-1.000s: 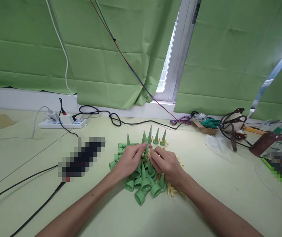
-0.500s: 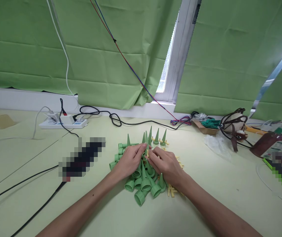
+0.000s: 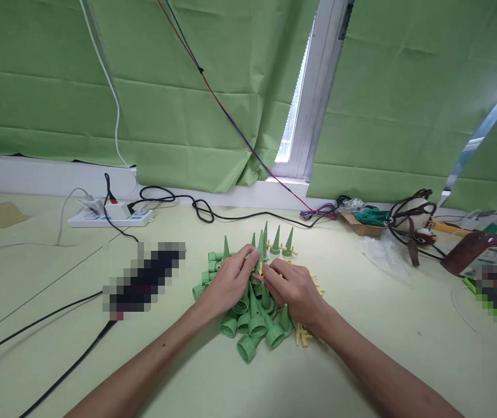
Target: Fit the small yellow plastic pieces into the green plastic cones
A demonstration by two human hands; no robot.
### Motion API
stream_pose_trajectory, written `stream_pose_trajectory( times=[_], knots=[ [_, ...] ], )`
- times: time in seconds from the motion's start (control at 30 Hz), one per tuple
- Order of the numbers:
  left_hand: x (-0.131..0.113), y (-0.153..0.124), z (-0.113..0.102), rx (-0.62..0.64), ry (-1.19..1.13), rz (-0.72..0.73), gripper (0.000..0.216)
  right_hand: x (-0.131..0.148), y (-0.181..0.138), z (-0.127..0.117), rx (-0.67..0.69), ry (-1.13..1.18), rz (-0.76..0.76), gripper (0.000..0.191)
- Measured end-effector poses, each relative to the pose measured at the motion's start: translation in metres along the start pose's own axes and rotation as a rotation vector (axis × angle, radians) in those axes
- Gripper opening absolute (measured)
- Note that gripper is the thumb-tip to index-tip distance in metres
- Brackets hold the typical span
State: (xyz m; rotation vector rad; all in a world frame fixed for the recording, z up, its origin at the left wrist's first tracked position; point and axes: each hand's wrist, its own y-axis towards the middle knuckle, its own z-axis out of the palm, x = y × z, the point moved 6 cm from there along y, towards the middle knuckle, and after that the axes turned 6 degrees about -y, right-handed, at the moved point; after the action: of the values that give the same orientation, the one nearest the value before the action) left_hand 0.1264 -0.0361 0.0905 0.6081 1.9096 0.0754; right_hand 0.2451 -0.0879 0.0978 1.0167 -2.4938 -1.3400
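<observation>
My left hand [image 3: 231,277] is closed round a green plastic watering spike [image 3: 261,247], its tip pointing up. My right hand [image 3: 291,288] pinches a small yellow valve piece [image 3: 261,269] against the side of that spike. Both hands meet over a pile of green spikes [image 3: 256,319], several lying with their round, hollow ends toward me. More yellow pieces [image 3: 303,335] lie partly hidden beneath my right hand and wrist. Behind the hands, spikes fitted with yellow pieces [image 3: 289,242] stand upright on the table.
At the back left is a white power strip [image 3: 111,216] with plugs and cables. A blurred dark object [image 3: 144,281] lies left of the pile. A cardboard box [image 3: 364,226], a plastic bag [image 3: 383,255] and a dark red item [image 3: 470,255] sit to the right.
The held spike has shifted slightly right and tilts a little differently, with the yellow piece still against it. At the far right edge, what looks like another person's fingers has appeared.
</observation>
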Motion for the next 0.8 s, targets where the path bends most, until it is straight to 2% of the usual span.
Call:
stream_pose_trajectory(
  times=[0.2, 0.47, 0.8],
  knots=[
    [0.001, -0.001, 0.006, 0.057, -0.112, -0.035, 0.031, 0.001, 0.0, -0.002, -0.002, 0.014, -0.017, 0.036],
    [0.002, -0.002, 0.006, 0.036, -0.117, -0.05, 0.034, 0.001, 0.003, -0.006, -0.022, 0.044, -0.022, 0.038],
    [0.005, -0.003, 0.011, 0.088, -0.198, -0.072, 0.025, 0.001, 0.002, -0.007, -0.042, 0.076, -0.016, 0.04]
  ],
)
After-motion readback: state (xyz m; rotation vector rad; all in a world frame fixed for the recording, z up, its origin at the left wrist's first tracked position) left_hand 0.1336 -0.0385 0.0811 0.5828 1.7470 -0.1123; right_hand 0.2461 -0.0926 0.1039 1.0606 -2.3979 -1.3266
